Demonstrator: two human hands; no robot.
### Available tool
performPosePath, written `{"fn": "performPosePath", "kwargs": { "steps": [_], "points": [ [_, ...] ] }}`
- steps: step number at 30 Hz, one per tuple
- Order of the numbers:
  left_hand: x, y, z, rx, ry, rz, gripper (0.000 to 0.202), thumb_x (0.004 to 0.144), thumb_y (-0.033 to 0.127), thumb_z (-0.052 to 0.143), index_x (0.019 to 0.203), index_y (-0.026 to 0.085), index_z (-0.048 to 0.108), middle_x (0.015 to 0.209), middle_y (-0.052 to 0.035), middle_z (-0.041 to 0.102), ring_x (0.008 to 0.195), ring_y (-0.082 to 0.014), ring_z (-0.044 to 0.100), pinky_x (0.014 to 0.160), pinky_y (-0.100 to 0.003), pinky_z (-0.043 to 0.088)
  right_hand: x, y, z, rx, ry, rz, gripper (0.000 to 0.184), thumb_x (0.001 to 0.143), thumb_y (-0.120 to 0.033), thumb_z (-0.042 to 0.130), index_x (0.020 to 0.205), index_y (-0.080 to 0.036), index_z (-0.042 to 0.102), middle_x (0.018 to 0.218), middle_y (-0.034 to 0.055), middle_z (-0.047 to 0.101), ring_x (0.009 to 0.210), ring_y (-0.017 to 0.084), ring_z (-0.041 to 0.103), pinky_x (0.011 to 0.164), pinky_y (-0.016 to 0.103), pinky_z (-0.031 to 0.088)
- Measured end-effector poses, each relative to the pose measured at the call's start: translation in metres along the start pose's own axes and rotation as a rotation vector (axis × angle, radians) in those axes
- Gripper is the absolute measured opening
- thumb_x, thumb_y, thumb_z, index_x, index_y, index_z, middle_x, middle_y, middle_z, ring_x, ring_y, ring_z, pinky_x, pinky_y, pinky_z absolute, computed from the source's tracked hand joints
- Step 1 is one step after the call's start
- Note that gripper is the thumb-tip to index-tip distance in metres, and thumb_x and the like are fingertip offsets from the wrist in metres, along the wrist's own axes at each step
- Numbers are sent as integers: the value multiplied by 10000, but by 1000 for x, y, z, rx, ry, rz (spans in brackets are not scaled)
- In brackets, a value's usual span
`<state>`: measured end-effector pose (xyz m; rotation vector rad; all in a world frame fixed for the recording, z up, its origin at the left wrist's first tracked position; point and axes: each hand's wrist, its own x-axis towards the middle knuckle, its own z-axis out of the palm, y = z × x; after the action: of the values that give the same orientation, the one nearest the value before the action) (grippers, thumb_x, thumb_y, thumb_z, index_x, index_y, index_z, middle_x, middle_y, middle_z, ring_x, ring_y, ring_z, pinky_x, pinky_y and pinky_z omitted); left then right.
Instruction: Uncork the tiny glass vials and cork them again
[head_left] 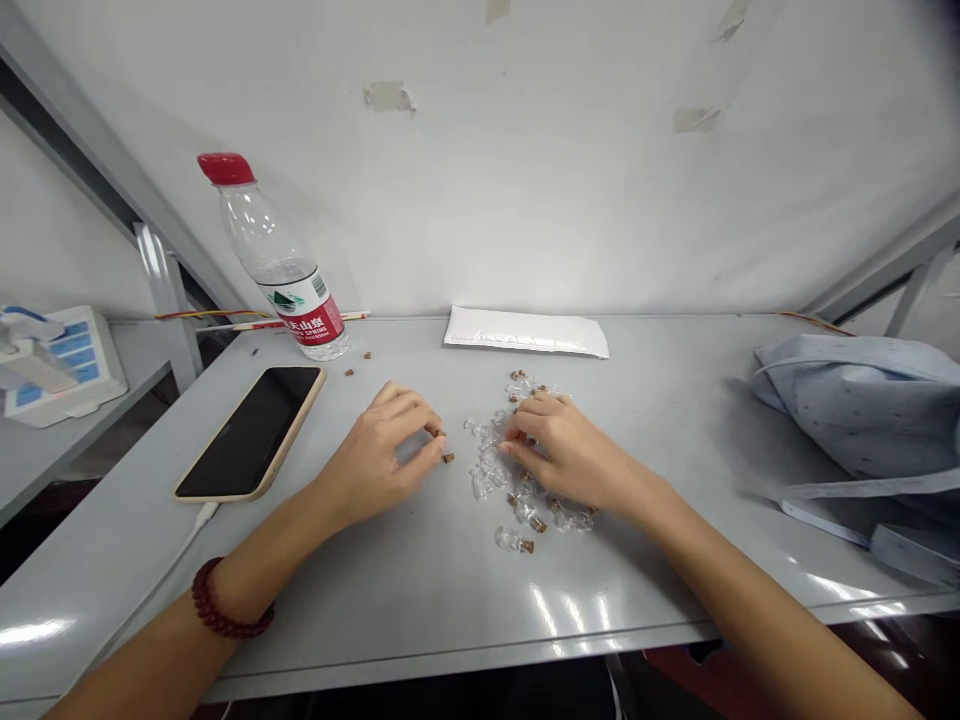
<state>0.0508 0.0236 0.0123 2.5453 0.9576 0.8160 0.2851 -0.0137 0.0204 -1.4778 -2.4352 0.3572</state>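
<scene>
My left hand (386, 445) is closed, with a small brown cork (439, 433) between thumb and fingertips. Just below those fingertips another cork (448, 458) lies on the table. Across from it, my right hand (559, 440) rests over a loose pile of tiny clear glass bottles (489, 472), its thumb and fingers drawn together at the pile's left side. What those fingers pinch, if anything, is hidden. Some bottles have corks in them, such as the corked bottle (514, 540) nearest the front edge. The right hand covers part of the pile.
A phone (251, 435) on a charging cable (161, 580) lies at left, before a red-capped water bottle (296, 280). Two stray corks sit near that bottle. A white packet (526, 332) lies against the wall. Light blue cloth (862, 400) is at right, a power strip (64, 365) far left.
</scene>
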Motion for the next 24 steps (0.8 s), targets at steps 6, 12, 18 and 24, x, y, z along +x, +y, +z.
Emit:
{"fn": "performPosePath", "kwargs": {
  "steps": [6,12,18,24],
  "points": [
    [0,-8,9,-20,-113,-93,127,848,203,508,932,195,603,954,-49,626,989,-230,482,857,-390,437,0,6,-3,3,41,11,194,929,-225,487,811,-163,628,811,49,595,811,180,523,757,343,382],
    [-1,3,20,-101,-198,-75,173,854,236,541,1013,200,598,1038,-67,592,1037,-236,466,805,-356,480,0,26,-13,63,173,86,183,919,-191,479,839,-166,641,845,71,619,806,184,551,720,327,420],
    [-1,3,25,-86,-151,-75,168,913,175,421,862,185,581,903,-55,602,891,-205,488,739,-339,466,-2,36,-22,200,121,129,114,866,-216,549,853,-194,660,893,44,639,791,161,573,737,321,451],
    [-3,-3,24,-43,-115,-93,159,913,168,423,846,180,568,886,-48,595,861,-205,484,765,-365,445,-5,34,-27,183,-26,180,90,825,-239,601,864,-201,673,905,43,643,786,168,543,705,321,444]
  ]
}}
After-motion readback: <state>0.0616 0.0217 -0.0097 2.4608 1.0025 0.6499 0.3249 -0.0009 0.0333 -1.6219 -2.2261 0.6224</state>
